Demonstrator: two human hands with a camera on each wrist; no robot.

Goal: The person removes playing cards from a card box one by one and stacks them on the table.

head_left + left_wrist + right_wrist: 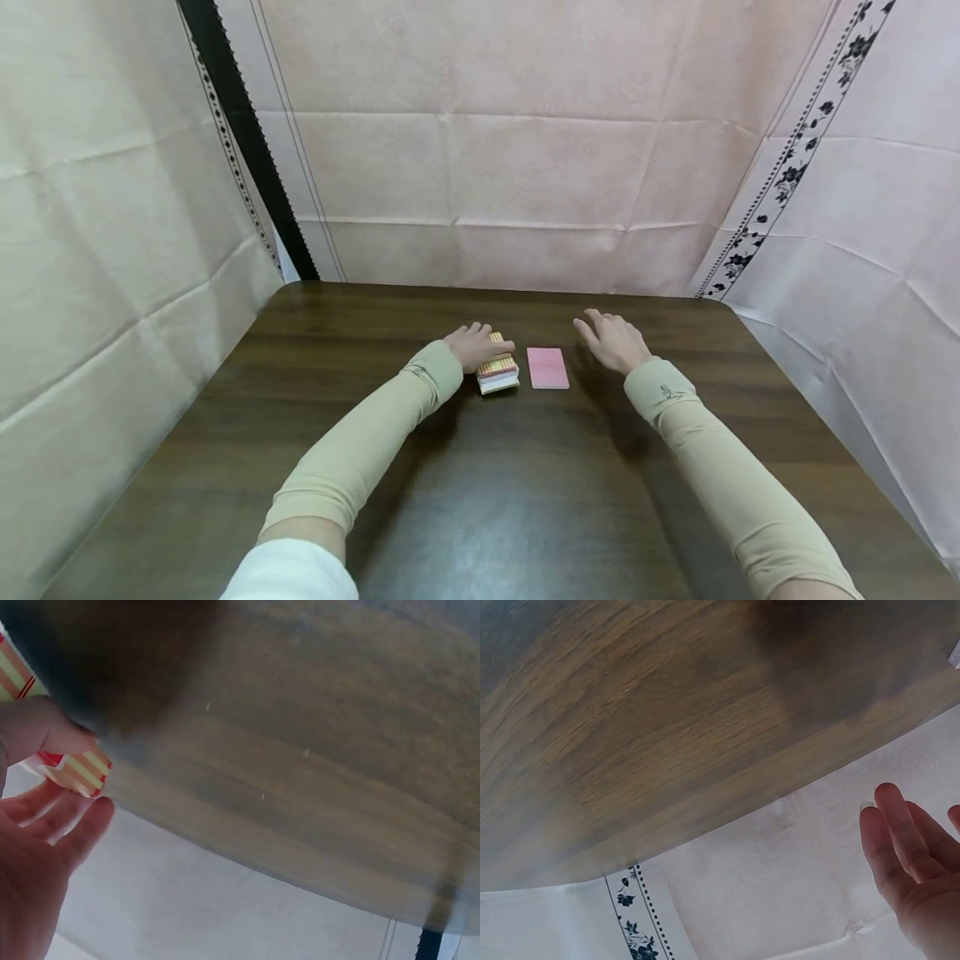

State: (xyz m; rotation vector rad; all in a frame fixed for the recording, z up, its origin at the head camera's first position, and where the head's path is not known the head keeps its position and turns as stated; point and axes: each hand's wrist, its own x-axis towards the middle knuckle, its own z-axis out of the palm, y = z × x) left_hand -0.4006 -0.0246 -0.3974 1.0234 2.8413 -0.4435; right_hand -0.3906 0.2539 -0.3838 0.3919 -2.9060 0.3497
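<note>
On the table, a small yellow and red striped box [498, 374] with a white band near its front end is held by my left hand [472, 347]. In the left wrist view the thumb lies across the striped box [88, 771] and the other fingers [86, 829] are at its far edge. Just right of the box lies a pink patterned playing card or deck [547, 368], face down. My right hand [615, 342] hovers beyond its right side, fingers loosely extended and holding nothing, as the right wrist view shows of the right hand [922, 877].
The dark wooden table [465, 500] has a rounded far edge. Pale cloth [487, 167] hangs behind it and along both sides. A black strip [247, 133] runs down at the back left, and a floral border [795, 167] at the back right.
</note>
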